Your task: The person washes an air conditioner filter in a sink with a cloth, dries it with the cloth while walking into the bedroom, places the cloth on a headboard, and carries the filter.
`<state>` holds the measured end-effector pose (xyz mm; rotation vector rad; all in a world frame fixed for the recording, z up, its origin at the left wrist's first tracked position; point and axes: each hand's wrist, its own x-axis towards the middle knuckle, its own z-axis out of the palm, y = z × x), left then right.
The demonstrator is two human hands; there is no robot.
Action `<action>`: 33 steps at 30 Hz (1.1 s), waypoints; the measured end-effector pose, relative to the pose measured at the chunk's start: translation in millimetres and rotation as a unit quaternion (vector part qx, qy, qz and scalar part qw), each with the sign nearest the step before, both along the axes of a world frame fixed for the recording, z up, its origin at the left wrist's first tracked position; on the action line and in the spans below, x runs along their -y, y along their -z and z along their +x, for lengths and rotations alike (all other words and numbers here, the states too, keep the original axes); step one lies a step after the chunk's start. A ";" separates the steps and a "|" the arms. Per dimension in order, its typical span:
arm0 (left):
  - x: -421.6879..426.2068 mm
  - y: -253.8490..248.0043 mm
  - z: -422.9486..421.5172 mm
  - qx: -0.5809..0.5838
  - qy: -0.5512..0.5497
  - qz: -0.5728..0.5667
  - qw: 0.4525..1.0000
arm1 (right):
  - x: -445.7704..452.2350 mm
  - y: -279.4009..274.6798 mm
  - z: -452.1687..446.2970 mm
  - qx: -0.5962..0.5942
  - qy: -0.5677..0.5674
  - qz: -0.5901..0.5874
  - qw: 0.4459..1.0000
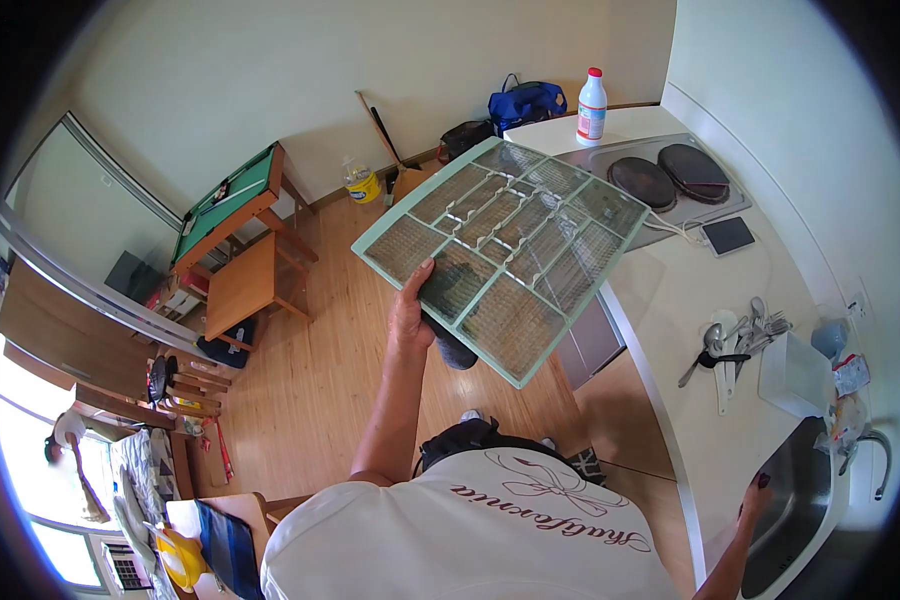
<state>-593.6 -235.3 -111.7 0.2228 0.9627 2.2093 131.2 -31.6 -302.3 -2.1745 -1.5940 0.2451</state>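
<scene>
My left hand (408,312) grips the near left edge of an air conditioner filter (545,262), with the thumb on top. The filter is a flat mesh panel in a pale green frame, tilted up in front of me. Its mesh looks greyish and brown, with a dark patch near my thumb. Below that edge a dark rounded thing (454,350) shows, partly hidden; I cannot make out what it is. My right hand (754,498) is low at the rim of the steel sink (788,510), seen edge-on with its fingers mostly hidden.
The counter bears a white bottle with a red cap (591,108), a two-plate cooktop (642,184), a phone (728,236), several utensils (722,352) and a white container (796,375). A faucet (878,465) overhangs the sink. A small pool table (226,212) stands left.
</scene>
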 end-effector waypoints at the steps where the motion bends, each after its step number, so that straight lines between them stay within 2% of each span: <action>1: 0.2 0.2 0.6 0.001 0.001 0.000 1.000 | -0.8 3.7 2.5 -0.002 -0.024 0.025 0.999; 5: 0.1 -3.7 5.0 0.004 0.001 0.004 1.000 | -3.0 4.0 3.4 -0.016 -0.012 0.024 1.000; 7: 1.2 -5.0 6.5 0.005 0.002 0.003 1.000 | -1.4 -5.1 0.5 0.008 0.025 -0.059 0.998; 11: 0.9 -3.1 7.5 0.007 -0.002 0.013 1.000 | 8.4 -30.8 -23.2 0.013 0.070 -0.081 0.994; 13: 0.7 -3.1 7.2 0.007 -0.004 0.015 1.000 | 13.1 -46.0 -37.7 0.065 0.115 -0.104 0.986; 17: 0.2 -4.1 10.3 0.027 0.004 0.024 0.999 | 25.4 -70.3 -58.9 0.174 0.117 -0.102 0.972; 18: 0.2 -2.3 9.5 0.020 -0.001 0.020 1.000 | 23.0 -63.0 -52.4 0.101 0.140 -0.061 0.983; 19: 0.4 -0.8 6.2 0.026 0.004 0.020 0.999 | 25.9 -79.1 -64.3 0.027 0.161 -0.018 0.986; 20: 1.0 2.8 3.5 0.019 -0.007 0.014 1.000 | 31.8 -95.3 -77.2 -0.089 0.188 0.074 0.975; 21: 0.1 8.4 4.5 0.015 -0.020 0.009 1.000 | 35.6 -123.4 -100.8 -0.081 0.190 0.077 0.975; 23: -0.2 -1.8 13.2 0.003 -0.013 0.010 1.000 | 32.9 -165.4 -145.4 -0.189 0.181 0.355 0.897; 25: -0.4 0.2 16.1 0.005 -0.007 0.011 1.000 | 21.0 -191.8 -185.7 -0.466 0.167 0.341 0.800; 27: 0.1 6.4 12.7 -0.013 -0.048 -0.002 0.999 | 3.2 -208.2 -248.0 -0.583 -0.009 0.274 0.765; 28: -1.1 5.2 14.3 -0.031 -0.063 -0.007 0.998 | -29.8 -180.1 -258.9 -0.587 -0.067 0.189 0.785; 29: -2.1 7.1 12.1 -0.035 -0.072 -0.007 0.997 | -35.9 -180.6 -307.0 -0.497 -0.146 0.204 0.831; 31: -2.9 15.7 6.4 -0.030 -0.077 -0.016 0.996 | -77.5 -156.4 -371.2 -0.541 -0.210 0.125 0.805; 32: -3.7 17.9 4.1 -0.028 -0.070 -0.009 0.997 | -88.6 -156.4 -395.9 -0.325 -0.256 0.171 0.894; 33: -3.8 19.8 5.3 -0.029 -0.078 -0.010 0.996 | -93.5 -156.4 -415.0 -0.090 -0.287 0.211 0.930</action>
